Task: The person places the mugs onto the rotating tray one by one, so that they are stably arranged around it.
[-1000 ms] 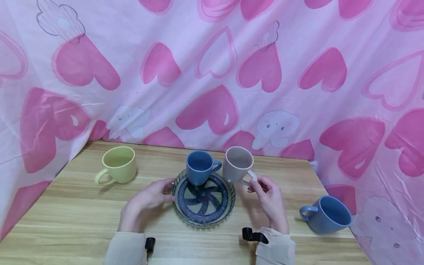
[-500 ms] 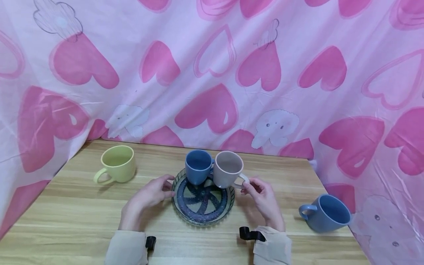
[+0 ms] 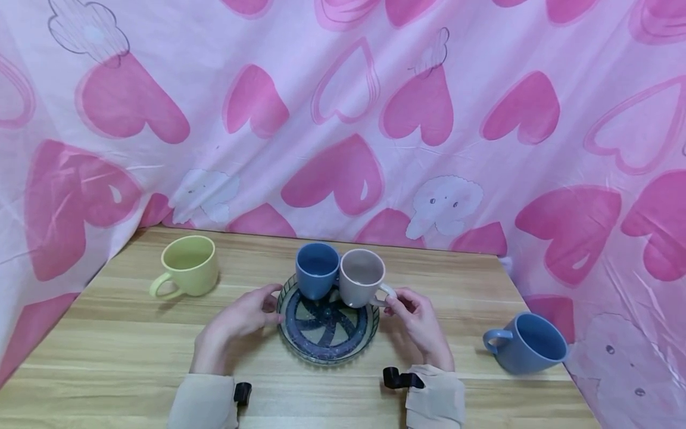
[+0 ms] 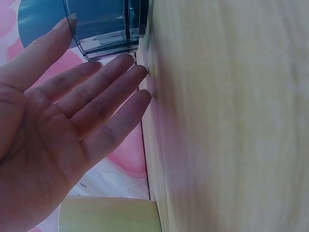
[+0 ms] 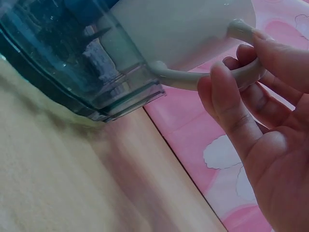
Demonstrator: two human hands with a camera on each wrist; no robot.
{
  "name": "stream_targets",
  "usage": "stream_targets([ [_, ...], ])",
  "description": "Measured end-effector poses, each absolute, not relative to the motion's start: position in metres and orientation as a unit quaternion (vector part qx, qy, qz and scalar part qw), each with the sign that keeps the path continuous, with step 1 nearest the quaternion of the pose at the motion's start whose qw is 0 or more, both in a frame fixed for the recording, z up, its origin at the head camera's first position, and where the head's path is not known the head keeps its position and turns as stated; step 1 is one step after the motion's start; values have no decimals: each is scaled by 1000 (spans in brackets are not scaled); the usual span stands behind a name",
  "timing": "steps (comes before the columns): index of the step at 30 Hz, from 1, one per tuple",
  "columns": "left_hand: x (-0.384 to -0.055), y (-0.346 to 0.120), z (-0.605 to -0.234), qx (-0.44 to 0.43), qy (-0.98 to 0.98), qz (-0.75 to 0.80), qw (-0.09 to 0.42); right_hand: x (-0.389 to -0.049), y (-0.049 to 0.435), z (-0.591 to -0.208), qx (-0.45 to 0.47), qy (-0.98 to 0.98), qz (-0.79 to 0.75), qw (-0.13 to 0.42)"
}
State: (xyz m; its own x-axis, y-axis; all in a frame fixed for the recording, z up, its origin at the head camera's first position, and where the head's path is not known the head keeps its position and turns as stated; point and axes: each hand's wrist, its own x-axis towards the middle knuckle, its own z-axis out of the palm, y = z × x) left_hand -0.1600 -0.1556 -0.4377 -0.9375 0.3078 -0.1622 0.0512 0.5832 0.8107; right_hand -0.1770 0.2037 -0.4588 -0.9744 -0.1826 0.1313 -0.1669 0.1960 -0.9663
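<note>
A round glass dish [image 3: 329, 351] with a dark swirl pattern stands on the wooden table. At its back left part sits a blue mug [image 3: 316, 271], upright. Beside that, over the dish's back right, is a pale grey mug [image 3: 360, 280]; my right hand [image 3: 418, 319] pinches its handle between thumb and fingers, as the right wrist view shows at the handle [image 5: 186, 79]. My left hand [image 3: 241, 316] is at the dish's left side, its fingers extended and fingertips right at the glass wall [image 4: 101, 29] in the left wrist view.
A yellow-green mug [image 3: 190, 268] stands upright at the table's back left, handle to the left. Another blue mug [image 3: 530, 345] is near the right edge, handle to the left. A pink heart-print cloth [image 3: 332, 149] hangs behind the wooden table [image 3: 107, 351].
My right hand has brought the grey mug leftward and slightly down, from the dish's right rim to beside the blue mug on the dish. My left hand has stayed at the dish's side.
</note>
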Motion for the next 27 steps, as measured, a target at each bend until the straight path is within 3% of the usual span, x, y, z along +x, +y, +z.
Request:
stream_targets([
  [16,-162,-156,-441,98,880,441,148,-177,200,-464,-103,772,-627,9],
  [27,-160,-155,-438,111,877,444,146,-171,191,-447,-98,771,-628,29],
])
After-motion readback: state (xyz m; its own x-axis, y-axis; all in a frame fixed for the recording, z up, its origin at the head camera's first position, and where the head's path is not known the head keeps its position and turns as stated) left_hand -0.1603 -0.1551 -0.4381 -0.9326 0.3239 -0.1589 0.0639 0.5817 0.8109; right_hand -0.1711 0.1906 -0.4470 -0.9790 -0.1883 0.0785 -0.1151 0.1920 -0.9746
